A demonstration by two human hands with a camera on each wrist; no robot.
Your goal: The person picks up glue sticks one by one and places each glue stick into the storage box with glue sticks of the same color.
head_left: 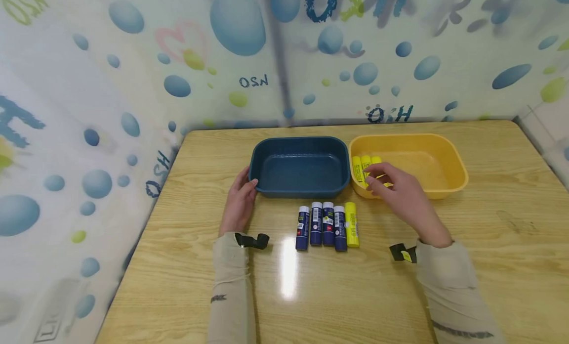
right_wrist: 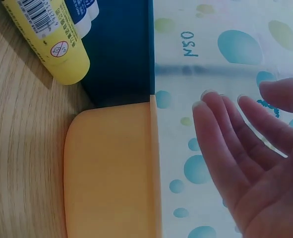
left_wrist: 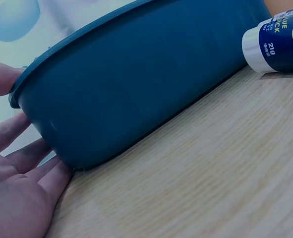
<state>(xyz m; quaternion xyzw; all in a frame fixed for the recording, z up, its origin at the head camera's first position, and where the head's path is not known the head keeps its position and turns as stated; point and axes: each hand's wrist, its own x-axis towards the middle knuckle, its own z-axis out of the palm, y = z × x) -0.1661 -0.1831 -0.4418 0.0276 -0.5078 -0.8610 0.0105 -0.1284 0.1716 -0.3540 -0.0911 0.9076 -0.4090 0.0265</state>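
Note:
My left hand point(head_left: 239, 205) holds the left end of the dark blue bin point(head_left: 302, 192), thumb at the rim and fingers against the outer wall. My right hand point(head_left: 400, 195) is over the near left part of the yellow bin point(head_left: 444, 186), fingers loosely bent with nothing between them in the right wrist view. Under those fingertips, yellow glue sticks point(head_left: 357, 169) lie side by side, partly hidden by the hand. In front of the bins, several dark blue glue sticks point(head_left: 328, 225) with white caps lie in a row. One yellow glue stick point(head_left: 351, 225) ends that row on the right.
Both bins stand side by side on a wooden table point(head_left: 178, 265), near its back edge. A patterned sheet point(head_left: 311, 77) with blue drops hangs behind and along the left. Black straps point(head_left: 252, 241) sit at both wrists.

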